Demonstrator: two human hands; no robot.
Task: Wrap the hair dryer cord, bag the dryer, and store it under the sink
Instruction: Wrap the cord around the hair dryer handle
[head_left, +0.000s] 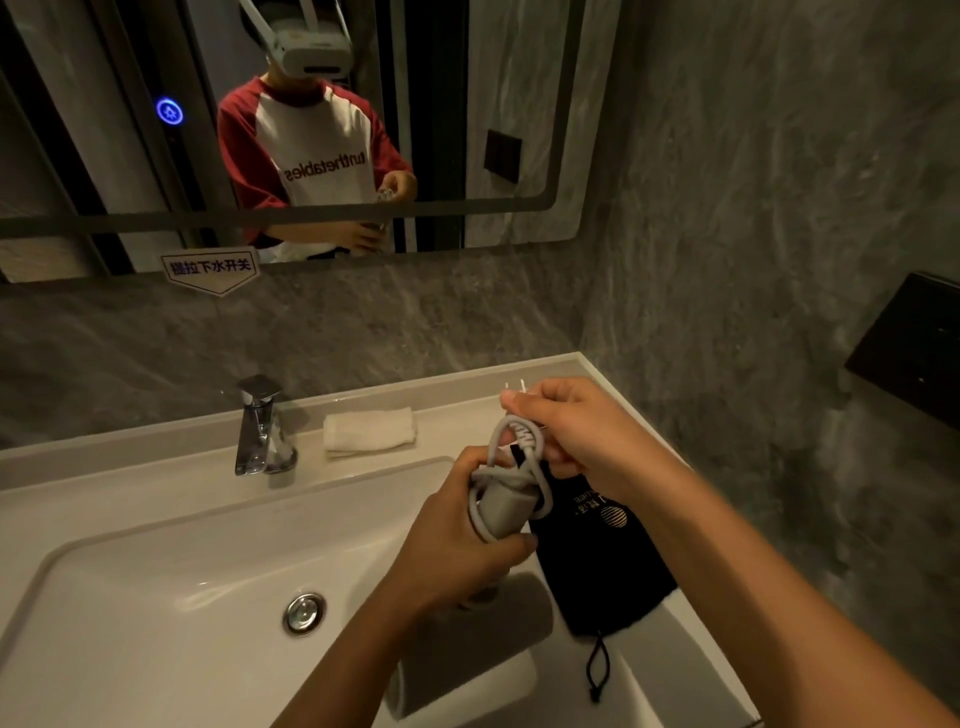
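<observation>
Left hand (457, 551) was clenched round the grey hair dryer (506, 512), holding it above the sink's (156, 597) right side, probably to keep the body fixed as a spool while the cord went round. Right hand (576, 431) pinched the end of the cord (519, 441) just above the dryer, with what looked like the plug prongs poking past the fingertips; several grey loops already lay over the body, one loose loop arched between the two hands. My read: wrap nearly finished, tail end being tucked or pulled tight. Black drawstring bag (597, 561) lay flat on the counter (582, 374) along its right edge, right under the hands, drawstring trailing toward the front edge, so it sat handy for the next step. Could not tell if its mouth was open. Folded white towel (370, 431) sat on the back edge of the counter, well clear; faucet (262, 431) beside it at back centre. Nothing blocked the bag. Risk: loose loop could slip off when the dryer gets bagged. Under-sink space not visible.
</observation>
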